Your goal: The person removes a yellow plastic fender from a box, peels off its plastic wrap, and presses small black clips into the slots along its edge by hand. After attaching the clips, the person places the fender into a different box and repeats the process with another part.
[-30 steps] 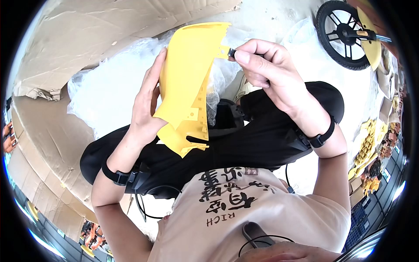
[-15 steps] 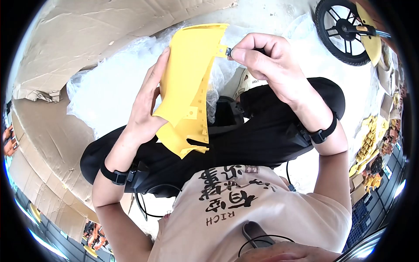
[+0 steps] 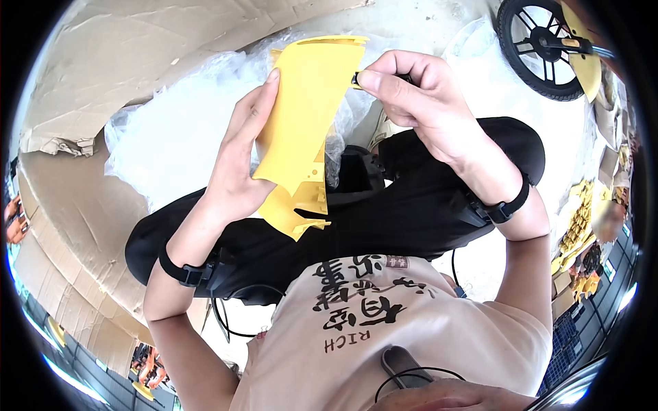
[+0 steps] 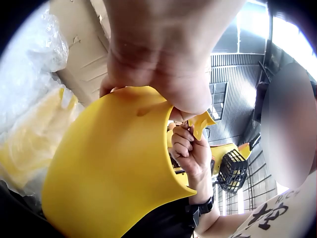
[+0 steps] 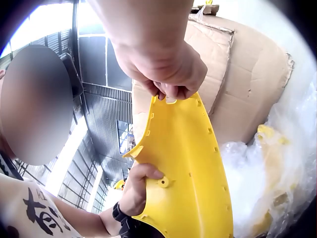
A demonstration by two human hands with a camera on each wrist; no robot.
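A curved yellow plastic panel (image 3: 301, 120) is held upright over the lap, its smooth outer face toward the head camera. My left hand (image 3: 240, 161) grips its left edge, the thumb on the inner face near a round screw boss (image 5: 163, 182) in the right wrist view. Near the panel's upper right edge, my right hand (image 3: 428, 103) pinches a small dark metal clip (image 3: 355, 79) between thumb and index finger. The panel's tab there is mostly hidden in the head view. Small slots line the inner edges (image 5: 210, 131) in the right wrist view.
Clear plastic wrap (image 3: 178, 130) lies on the floor beyond the knees, beside large cardboard sheets (image 3: 82, 212). A black spoked wheel (image 3: 538, 51) stands at upper right. Yellow parts (image 3: 579, 219) are heaped at the far right. A wrapped yellow panel (image 4: 34, 139) shows in the left wrist view.
The panel has turned so its inner side and tab show less, and its top has shifted slightly right. My left hand moved with it; my right hand keeps its pinch at the edge.
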